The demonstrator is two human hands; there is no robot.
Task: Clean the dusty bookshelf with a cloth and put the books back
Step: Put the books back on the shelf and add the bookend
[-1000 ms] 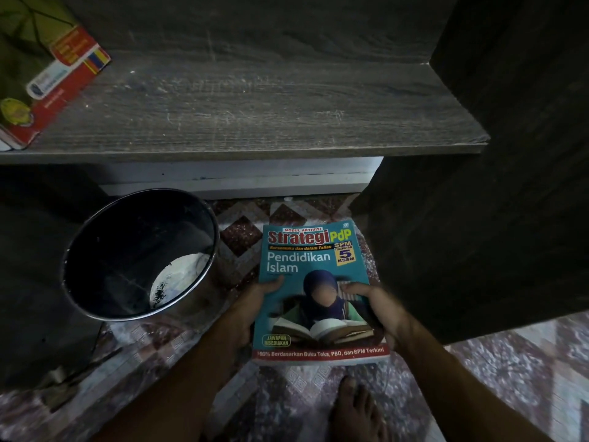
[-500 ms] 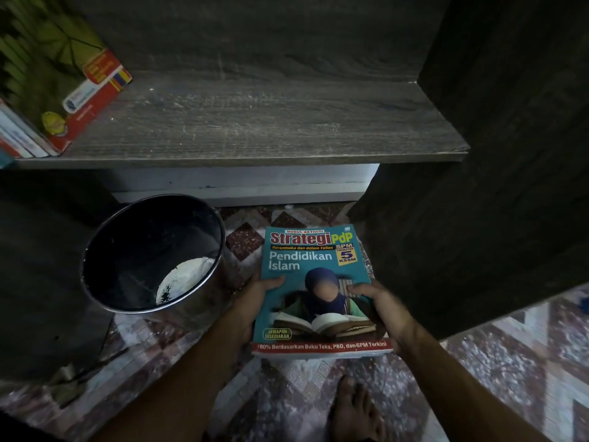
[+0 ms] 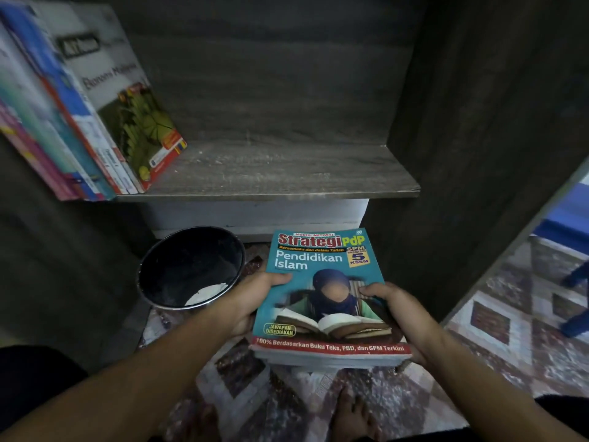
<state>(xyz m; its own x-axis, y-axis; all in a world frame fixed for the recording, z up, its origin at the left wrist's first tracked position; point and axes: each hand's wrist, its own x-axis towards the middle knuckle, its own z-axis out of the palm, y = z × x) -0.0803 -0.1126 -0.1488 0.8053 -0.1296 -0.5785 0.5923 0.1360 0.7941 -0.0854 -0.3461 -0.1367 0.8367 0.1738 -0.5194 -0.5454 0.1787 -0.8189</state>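
A small stack of books topped by a teal "Strategi PdP Pendidikan Islam" workbook [image 3: 322,266] is held flat above the patterned floor, below the shelf. My left hand [image 3: 251,301] grips its left edge, thumb on the cover. My right hand [image 3: 398,314] grips the right edge, thumb on the cover too. The dark wooden shelf board [image 3: 287,173] lies bare on its right part. Several books [image 3: 79,122] lean to the left at its left end. No cloth is in view.
A round metal bucket [image 3: 191,266] with something white at its bottom stands on the floor left of the held stack. The shelf's dark side panel [image 3: 478,154] rises on the right. My bare foot [image 3: 350,413] is below the stack. Blue furniture [image 3: 567,224] stands far right.
The view has tilted up, showing more of the shelf and the leaning books. Both hands have lifted the stack off the floor, closer to the camera.
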